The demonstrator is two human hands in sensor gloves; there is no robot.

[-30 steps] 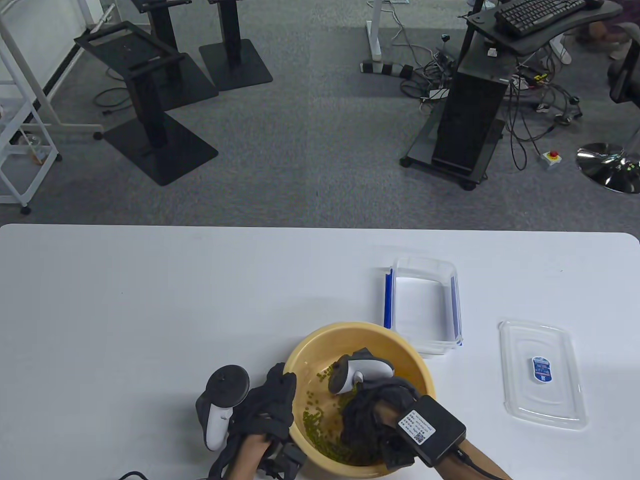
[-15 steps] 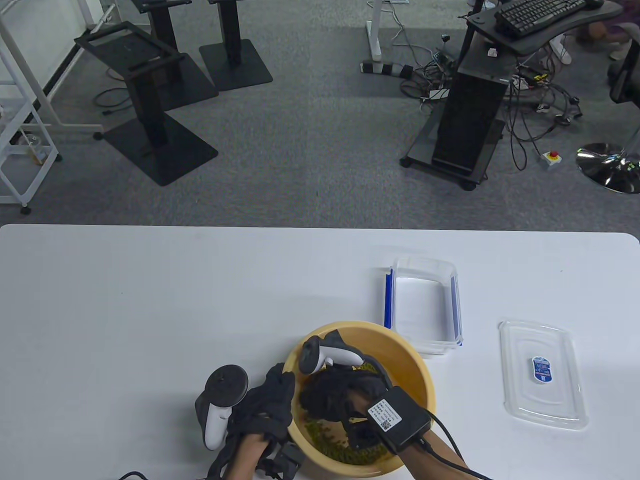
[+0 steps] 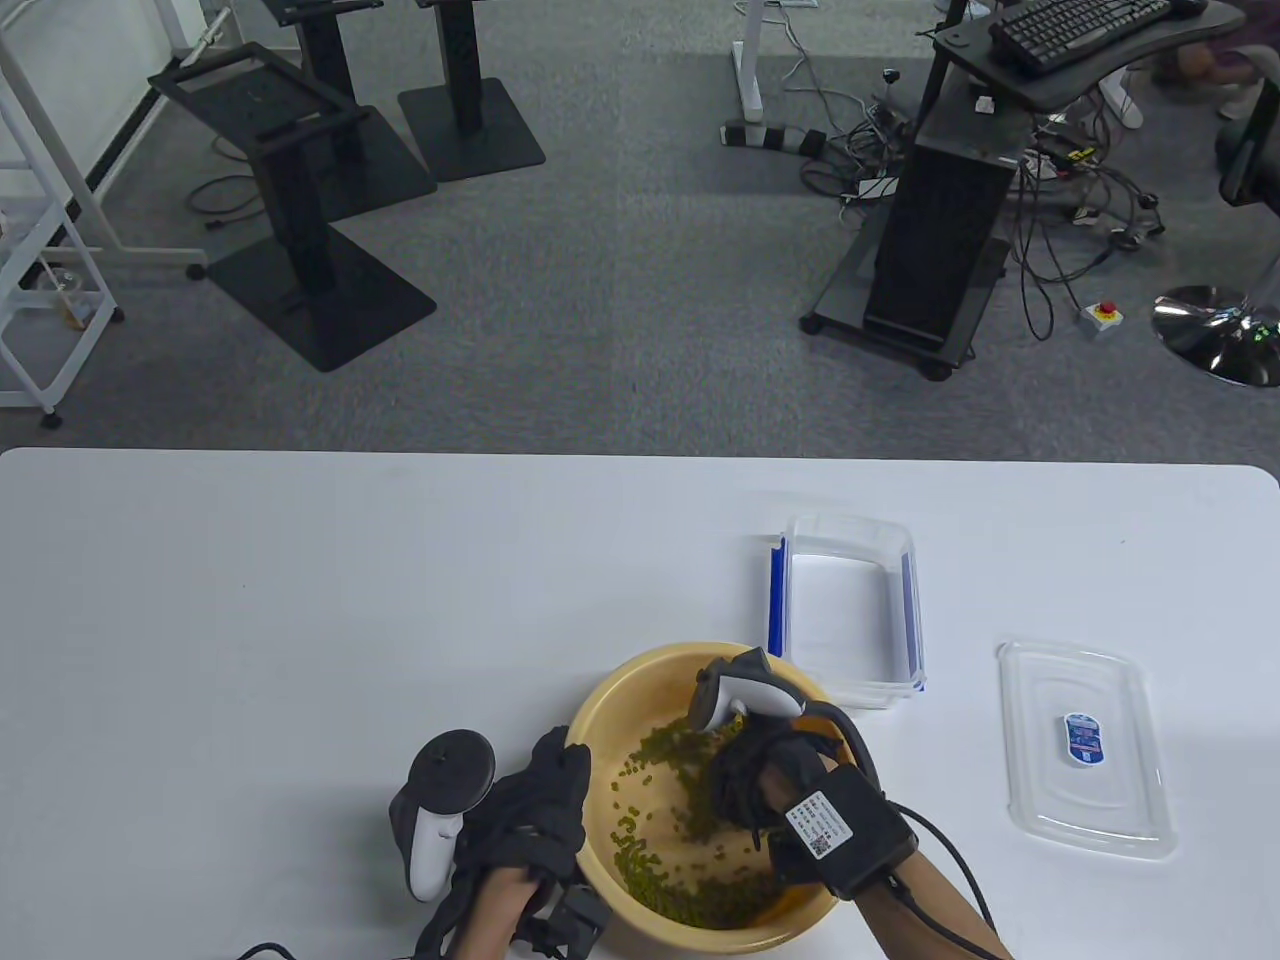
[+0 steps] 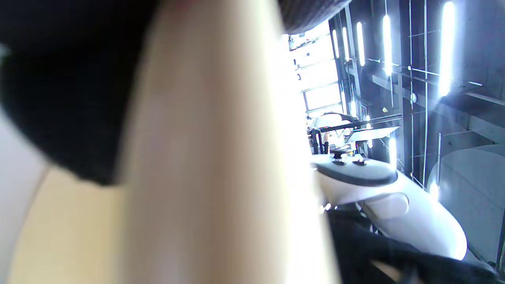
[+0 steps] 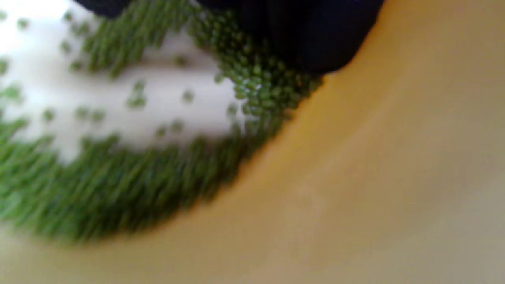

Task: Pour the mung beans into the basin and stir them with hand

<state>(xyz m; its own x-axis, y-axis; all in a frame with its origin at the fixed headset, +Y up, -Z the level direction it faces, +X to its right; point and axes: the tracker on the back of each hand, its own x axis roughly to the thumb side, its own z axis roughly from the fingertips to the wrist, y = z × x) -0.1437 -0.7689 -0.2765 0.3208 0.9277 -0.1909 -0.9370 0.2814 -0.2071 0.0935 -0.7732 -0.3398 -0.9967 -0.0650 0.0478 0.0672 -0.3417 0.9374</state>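
Yellow basin (image 3: 600, 705) at the table's (image 3: 300, 600) near edge, green mung beans (image 3: 660, 880) inside, right hand (image 3: 745, 785) among them, fingers hidden, left hand (image 3: 530, 810) gripping the rim.

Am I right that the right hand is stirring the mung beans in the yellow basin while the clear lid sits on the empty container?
Not quite: the right hand is in the yellow basin among the mung beans, but the clear lid lies flat on the table, to the right of the empty container and apart from it. The table view shows this.
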